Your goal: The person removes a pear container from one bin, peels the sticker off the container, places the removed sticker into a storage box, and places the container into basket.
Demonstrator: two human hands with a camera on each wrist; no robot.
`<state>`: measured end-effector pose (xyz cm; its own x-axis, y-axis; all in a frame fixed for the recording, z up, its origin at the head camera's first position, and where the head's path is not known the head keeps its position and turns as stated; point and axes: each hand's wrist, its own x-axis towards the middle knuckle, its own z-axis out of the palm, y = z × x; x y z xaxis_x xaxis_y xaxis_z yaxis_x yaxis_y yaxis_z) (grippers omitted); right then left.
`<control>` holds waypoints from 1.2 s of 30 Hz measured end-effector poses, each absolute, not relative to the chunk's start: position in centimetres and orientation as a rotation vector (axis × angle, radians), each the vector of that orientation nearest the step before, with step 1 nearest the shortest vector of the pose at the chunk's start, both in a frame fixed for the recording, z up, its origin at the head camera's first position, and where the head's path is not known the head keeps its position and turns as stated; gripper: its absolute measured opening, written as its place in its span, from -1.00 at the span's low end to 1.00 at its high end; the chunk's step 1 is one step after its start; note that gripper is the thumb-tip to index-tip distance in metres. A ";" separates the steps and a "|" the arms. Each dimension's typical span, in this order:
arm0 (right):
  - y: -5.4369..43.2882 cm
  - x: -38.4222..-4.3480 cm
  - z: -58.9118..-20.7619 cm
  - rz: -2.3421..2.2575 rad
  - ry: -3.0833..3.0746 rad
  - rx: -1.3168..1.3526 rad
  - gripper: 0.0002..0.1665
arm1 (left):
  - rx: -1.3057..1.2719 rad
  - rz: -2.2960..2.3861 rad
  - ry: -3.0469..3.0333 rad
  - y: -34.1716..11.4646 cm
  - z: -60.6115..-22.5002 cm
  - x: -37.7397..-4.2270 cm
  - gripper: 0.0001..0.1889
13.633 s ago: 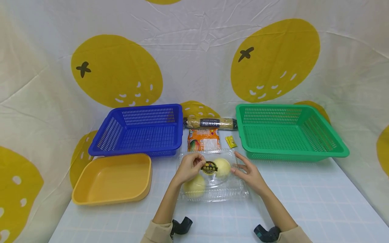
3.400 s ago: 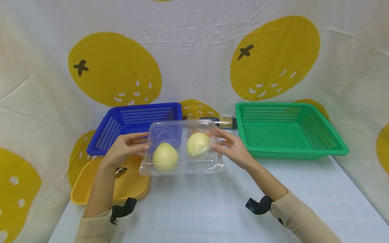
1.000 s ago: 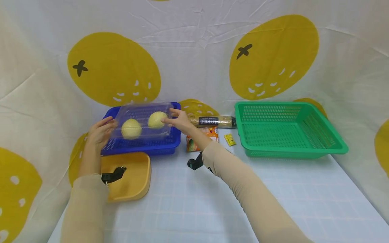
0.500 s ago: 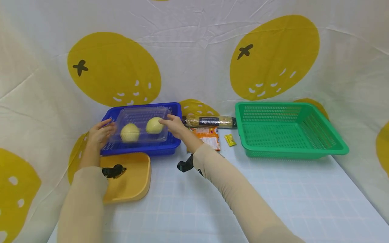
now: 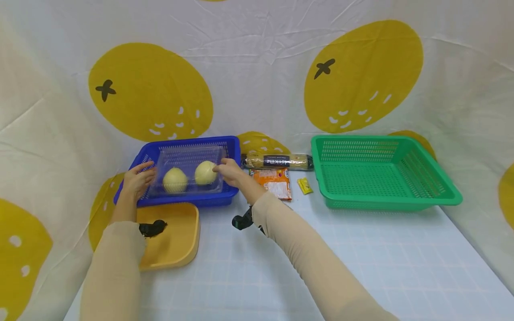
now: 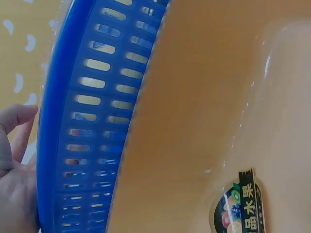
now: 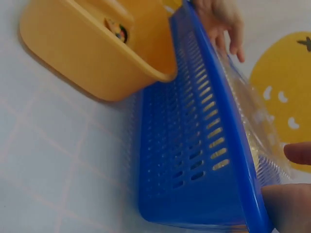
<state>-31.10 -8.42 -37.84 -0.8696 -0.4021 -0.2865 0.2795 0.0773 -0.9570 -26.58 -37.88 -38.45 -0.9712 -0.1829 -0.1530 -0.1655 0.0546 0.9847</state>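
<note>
A clear plastic fruit box (image 5: 188, 156) with two pale yellow round fruits (image 5: 175, 180) sits in the blue basket (image 5: 230, 191) in the head view. My left hand (image 5: 138, 180) is at the box's left side, its fingers fairly straight, their tips close to the box wall. At the other end, my right hand (image 5: 231, 171) holds the box's right edge between thumb and fingers. In the right wrist view, the right thumb (image 7: 291, 206) lies over the blue rim near the box's corner. The left fingers (image 6: 19, 116) show beyond the basket rim in the left wrist view.
In front of the blue basket stands a yellow basin (image 5: 176, 249) with a peeled label (image 6: 241, 208) in it. Noodles in a long pack (image 5: 277, 161), an orange packet (image 5: 275, 183) and a small yellow sachet (image 5: 304, 185) lie centrally. A green basket (image 5: 385, 203) stands right.
Earlier my hands were at the box's label on the table; the label now lies in the basin. The box was lifted, carried left and lowered into the blue basket.
</note>
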 end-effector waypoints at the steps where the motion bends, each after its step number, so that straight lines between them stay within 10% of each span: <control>1: -8.5 -31.1 -37.9 -1.844 1.877 -0.115 -0.21 | 0.381 -2.085 -2.312 -37.9 -38.5 -26.6 -0.34; 28: -9.7 -29.8 -38.3 -1.573 2.265 -0.218 -0.22 | 0.345 -1.924 -2.496 -37.3 -38.3 -26.3 -0.27; 36: -7.0 -27.9 -37.4 -1.225 2.688 -0.743 -0.26 | 0.347 -2.092 -2.042 -35.6 -37.5 -25.0 -0.79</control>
<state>-27.86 -7.03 -37.44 -0.8767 -0.4679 0.1117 -0.3912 0.5585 -0.7314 -25.00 -35.62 -37.46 -0.9530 -0.3015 -0.0299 -0.0225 -0.0279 0.9994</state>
